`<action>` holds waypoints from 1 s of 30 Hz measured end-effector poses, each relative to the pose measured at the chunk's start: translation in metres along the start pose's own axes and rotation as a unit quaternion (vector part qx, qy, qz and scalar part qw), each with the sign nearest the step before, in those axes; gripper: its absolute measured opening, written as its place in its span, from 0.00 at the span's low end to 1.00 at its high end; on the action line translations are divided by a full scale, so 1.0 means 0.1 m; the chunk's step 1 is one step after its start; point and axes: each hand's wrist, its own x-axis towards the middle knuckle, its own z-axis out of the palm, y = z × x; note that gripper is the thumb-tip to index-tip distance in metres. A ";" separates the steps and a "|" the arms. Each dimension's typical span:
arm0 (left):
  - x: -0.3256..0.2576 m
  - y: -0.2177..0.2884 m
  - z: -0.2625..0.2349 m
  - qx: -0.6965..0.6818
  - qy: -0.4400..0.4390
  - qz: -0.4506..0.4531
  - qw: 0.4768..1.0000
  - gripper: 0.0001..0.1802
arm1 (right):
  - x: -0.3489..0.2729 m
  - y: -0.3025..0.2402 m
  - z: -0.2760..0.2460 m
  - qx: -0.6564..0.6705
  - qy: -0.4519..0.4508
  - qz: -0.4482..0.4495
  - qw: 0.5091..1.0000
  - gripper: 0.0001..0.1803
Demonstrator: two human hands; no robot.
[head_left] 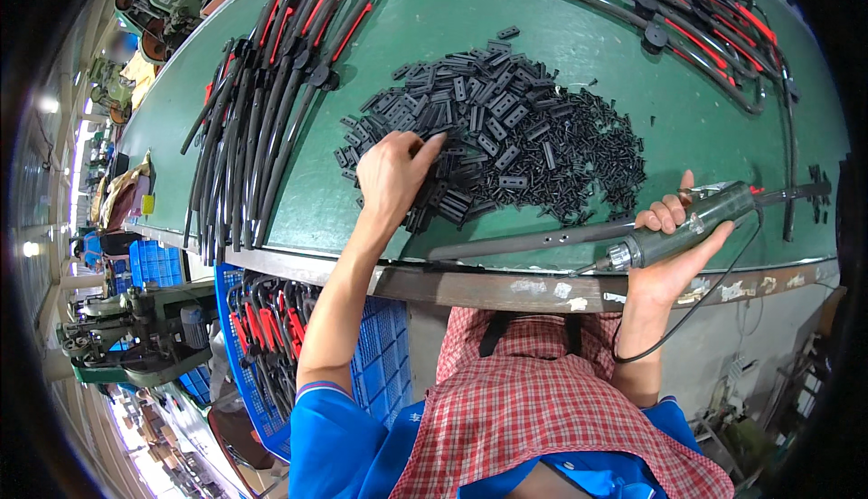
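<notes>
On the green tabletop, my left hand (391, 174) reaches into a heap of small black slotted blocks (470, 92). Its thumb and fingers are drawn together at the heap's near left side; what lies between them is hidden. My right hand (674, 237) is wrapped round a dark green electric screwdriver (692, 226), held level with its bit pointing left. Beneath the screwdriver, a black tube with small holes (533, 240) lies along the table's front edge. Many small black screws (597, 155) spread out from the right side of the blocks.
Bundles of bent black tubes with red parts lie at the left (262, 92) and far right (669, 20) of the table. A black cord (723, 268) hangs from the screwdriver. Below the table edge, a blue crate (380, 354) stands near more red and black parts (271, 318).
</notes>
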 end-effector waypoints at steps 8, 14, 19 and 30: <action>0.08 0.02 0.22 0.016 0.011 0.039 0.999 0.17 | -0.05 0.04 0.00 -0.009 0.001 0.018 1.000 0.41; 0.03 0.17 0.27 -0.096 0.085 0.073 0.989 0.15 | -0.02 0.02 -0.02 0.007 0.019 0.028 0.999 0.39; -0.40 0.70 -0.08 -0.222 -0.063 0.072 0.970 0.13 | -0.03 0.06 -0.01 -0.008 0.017 0.056 0.998 0.39; -0.83 0.93 0.38 -0.242 -0.113 0.255 0.929 0.15 | -0.01 0.03 -0.03 -0.006 0.006 0.070 0.998 0.39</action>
